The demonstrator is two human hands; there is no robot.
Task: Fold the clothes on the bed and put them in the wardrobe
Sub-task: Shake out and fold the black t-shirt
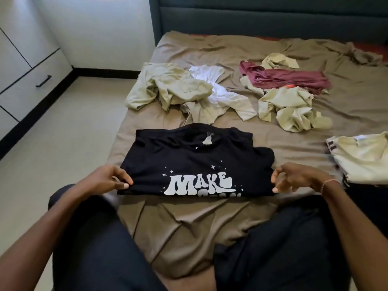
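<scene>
1. One wardrobe [29, 66] stands at the far left across the floor. Its drawers are closed and the frame cuts most of it off.
2. My left hand [109, 178] has thumb and fingers [120, 175] clamped on the near left corner of the black T-shirt [189, 160].
3. The T-shirt lies flat on the bed [210, 223] right in front of me, collar away, print up, sides apparently turned in. I judge I am mid-fold. The next move is to lift the near edge and carry it toward the collar, keeping both corners level so the fold lands square.
4. Just behind it sits a loose cream and white heap [178, 89], not yet folded.
5. My right hand [294, 175] pinches the near right corner of the same T-shirt, fingers curled tight on the cloth.
6. Behind that hand lies a second heap, a maroon top [294, 78] over crumpled cream pieces, also unfolded.
7. At the far right is a folded stack [361, 158]. The frame edge cuts it off, so I cannot count its pieces.
8. Only the word "MAKE" reads clearly on the print, because the line below it disappears at the shirt's near edge. My legs hide the near edge of the bed.
</scene>
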